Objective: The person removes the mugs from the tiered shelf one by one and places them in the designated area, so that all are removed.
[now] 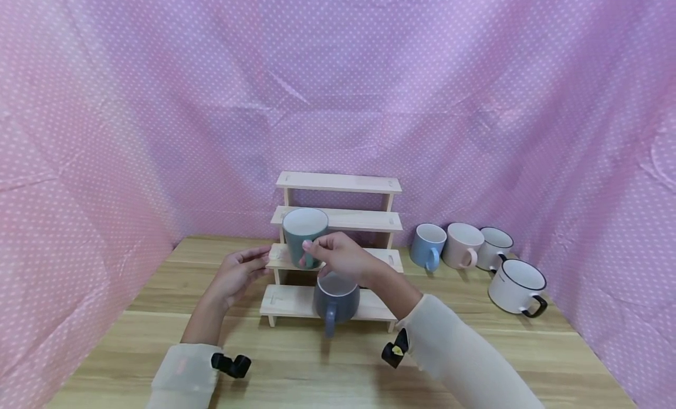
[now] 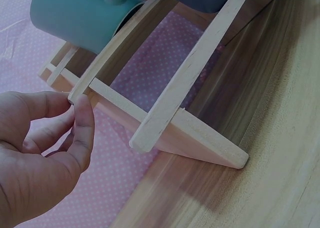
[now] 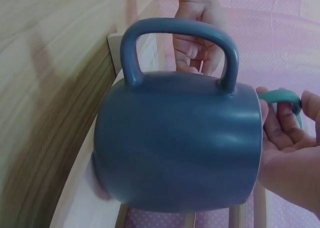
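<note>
My right hand (image 1: 343,257) grips the handle of a green mug (image 1: 301,236) that stands at the left part of the second step from the bottom of a wooden stepped rack (image 1: 296,300). With thumb and fingertips, my left hand (image 2: 55,143) pinches the left end of that same step. A dark blue-grey mug (image 1: 336,297) sits on the lowest step, below my right hand, its handle pointing to the front. In the right wrist view this dark mug (image 3: 180,143) covers much of the rack, and the green handle (image 3: 280,95) shows between the right fingers.
Right of the rack stand a light blue mug (image 1: 428,247), a pale pink mug (image 1: 462,247) and two white mugs with dark rims, one farther back (image 1: 493,250) and one nearer (image 1: 514,291). A pink dotted cloth (image 1: 338,104) hangs behind the wooden table (image 1: 296,368).
</note>
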Motion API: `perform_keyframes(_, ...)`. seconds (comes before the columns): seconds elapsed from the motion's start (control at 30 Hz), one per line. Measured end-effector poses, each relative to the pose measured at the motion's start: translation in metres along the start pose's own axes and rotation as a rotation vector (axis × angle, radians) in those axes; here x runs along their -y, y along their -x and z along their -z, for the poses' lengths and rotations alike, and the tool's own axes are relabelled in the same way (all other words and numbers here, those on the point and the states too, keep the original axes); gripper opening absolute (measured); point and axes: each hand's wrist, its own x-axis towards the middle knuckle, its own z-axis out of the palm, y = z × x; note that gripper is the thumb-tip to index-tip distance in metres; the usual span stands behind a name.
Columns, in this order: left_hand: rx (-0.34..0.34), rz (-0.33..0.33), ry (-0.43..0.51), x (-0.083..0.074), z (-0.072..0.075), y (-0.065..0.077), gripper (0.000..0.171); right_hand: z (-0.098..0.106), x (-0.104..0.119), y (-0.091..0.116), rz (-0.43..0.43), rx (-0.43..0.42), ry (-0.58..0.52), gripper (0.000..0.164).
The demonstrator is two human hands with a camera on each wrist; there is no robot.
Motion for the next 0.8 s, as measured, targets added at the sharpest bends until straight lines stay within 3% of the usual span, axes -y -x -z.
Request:
perform_keyframes(0.57, -0.001, -0.007, -0.009, 0.001, 0.0005, -0.0011, 0.048, -0.0064, 0.008, 0.0017, -0.027, -0.06, -0.341, 0.03)
perform_keyframes(0.8, -0.008, -0.008, -0.005, 0.0006, -0.0002, -0.0028, 0.047, -0.0052, 0.0087, 0.0025, -0.02, -0.118, -0.398, 0.03)
